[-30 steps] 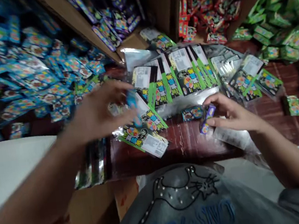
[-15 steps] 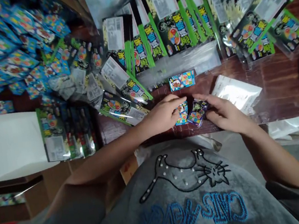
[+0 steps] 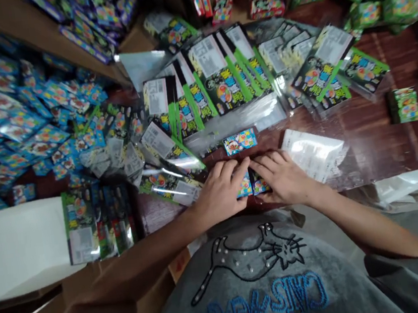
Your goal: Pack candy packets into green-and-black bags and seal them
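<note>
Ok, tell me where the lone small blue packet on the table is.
In the head view, the small blue packet lies flat on the dark wood table, centre, beyond the fingertips of both hands, below the green-striped bags and left of a clear plastic bag.

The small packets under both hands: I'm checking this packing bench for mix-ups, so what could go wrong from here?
The left hand and right hand press the small packets together at the table's near edge; one could slide off toward the lap. The loose blue packet lies apart and might be missed. The clear bag beside the right hand could get brushed away, and the blue pile at left invites mix-ups.
</note>
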`<state>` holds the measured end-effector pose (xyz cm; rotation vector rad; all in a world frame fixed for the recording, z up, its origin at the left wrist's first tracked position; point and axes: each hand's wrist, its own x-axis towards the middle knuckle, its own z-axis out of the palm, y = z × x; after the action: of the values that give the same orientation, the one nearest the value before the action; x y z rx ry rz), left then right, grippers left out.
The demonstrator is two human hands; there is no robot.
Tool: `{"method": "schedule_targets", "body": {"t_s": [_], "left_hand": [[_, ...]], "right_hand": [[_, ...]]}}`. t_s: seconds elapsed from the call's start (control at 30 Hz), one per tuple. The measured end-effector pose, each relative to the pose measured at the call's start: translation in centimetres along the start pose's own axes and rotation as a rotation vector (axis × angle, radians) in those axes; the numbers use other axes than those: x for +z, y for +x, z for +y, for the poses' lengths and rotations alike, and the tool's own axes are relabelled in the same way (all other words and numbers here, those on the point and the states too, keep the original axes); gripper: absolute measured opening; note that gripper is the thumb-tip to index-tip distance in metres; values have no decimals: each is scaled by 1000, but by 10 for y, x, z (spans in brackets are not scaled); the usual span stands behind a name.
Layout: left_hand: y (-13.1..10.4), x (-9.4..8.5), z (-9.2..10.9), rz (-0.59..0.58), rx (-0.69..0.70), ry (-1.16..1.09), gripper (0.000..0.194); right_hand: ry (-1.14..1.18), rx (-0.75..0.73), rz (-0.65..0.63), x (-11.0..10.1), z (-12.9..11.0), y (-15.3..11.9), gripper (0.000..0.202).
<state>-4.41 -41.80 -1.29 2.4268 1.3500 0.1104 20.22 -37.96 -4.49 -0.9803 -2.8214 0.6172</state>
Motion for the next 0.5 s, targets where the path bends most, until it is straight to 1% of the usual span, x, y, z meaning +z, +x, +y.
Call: {"method": "schedule_targets", "body": {"t_s": [0.07,0.13,0.23,0.3,0.37,0.4,0.47,0.5], "left_hand": [[-2,-6,-2,36,17,-47,89],[-7,-6,-8,93,27,-141,87],[-16,7,-24,143,78,-245,69],[-23,18,-33,113,132,-196,51],[-30,22,-40,46,152,-65,39],[-32,20,-43,24,156,-2,37],[-25,4,-52,30,166,75,39],[-14,-8,-58,59,192,97,42]], "right_hand": [[-2,-11,-23,-1,2,2,85],[5,-21,-31,-2,2,2,87],[8,-42,1,-5,4,1,96],[15,-48,51,-16,13,1,100],[5,6,137,-38,38,0,97],[-20,73,188,-53,57,0,92],[-119,272,298,-87,112,-1,76],[-193,384,349,-104,144,-2,68]]}}
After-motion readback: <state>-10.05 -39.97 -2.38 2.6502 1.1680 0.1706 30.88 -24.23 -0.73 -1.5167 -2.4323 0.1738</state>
